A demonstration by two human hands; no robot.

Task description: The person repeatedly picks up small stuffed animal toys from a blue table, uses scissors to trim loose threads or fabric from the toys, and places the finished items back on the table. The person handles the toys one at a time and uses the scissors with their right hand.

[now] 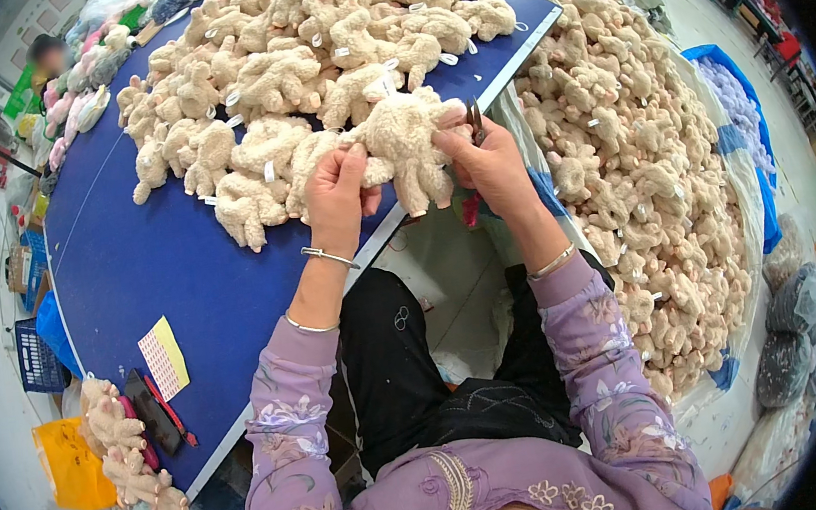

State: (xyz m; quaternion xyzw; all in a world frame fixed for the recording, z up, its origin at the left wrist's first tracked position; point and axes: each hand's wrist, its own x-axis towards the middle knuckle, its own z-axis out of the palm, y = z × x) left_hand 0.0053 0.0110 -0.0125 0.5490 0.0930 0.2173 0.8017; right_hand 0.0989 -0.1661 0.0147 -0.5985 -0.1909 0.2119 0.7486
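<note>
Head view: both forearms reach forward, left hand point(340, 190) and right hand point(489, 167) pinching opposite sides of a cream plush animal point(398, 133) at the blue table point(178, 271)'s edge; the right also holds metal snips point(477, 124).

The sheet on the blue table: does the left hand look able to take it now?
Not right away, it seems: the left hand holds a toy. Otherwise, nothing seems to block its way to the sheet.
</note>
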